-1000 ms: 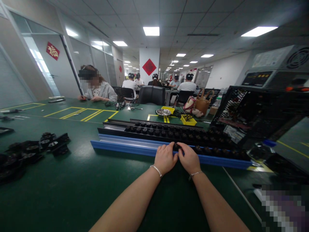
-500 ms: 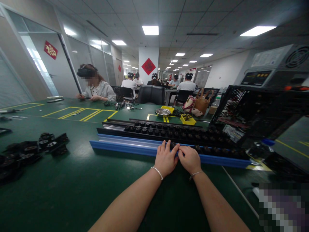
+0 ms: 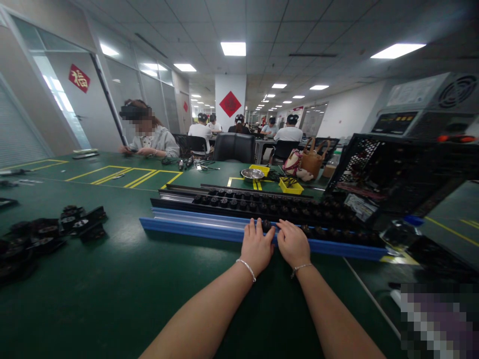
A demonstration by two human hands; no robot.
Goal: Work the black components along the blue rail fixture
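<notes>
Both of my hands rest side by side at a long blue rail (image 3: 187,227) that lies across the green table (image 3: 123,279). My left hand (image 3: 257,245) has its fingers laid forward over the rail, with the thumb against a small black part (image 3: 266,225). My right hand (image 3: 293,243) curls over the same part from the right. The part sits at the left end of a row of black parts (image 3: 337,233) standing in the rail. Each wrist wears a thin bracelet.
Behind the rail lie black trays with more round parts (image 3: 243,203). A heap of loose black parts (image 3: 48,230) is at the left. A black mesh crate (image 3: 392,169) and a grey unit (image 3: 426,104) stand at the right. Yellow bins (image 3: 292,187), a metal bowl (image 3: 253,173) and seated people (image 3: 149,137) are beyond.
My left fingers spread out over the rail and have now drawn together again. Both hands stay on the same spot, shifted slightly to the left.
</notes>
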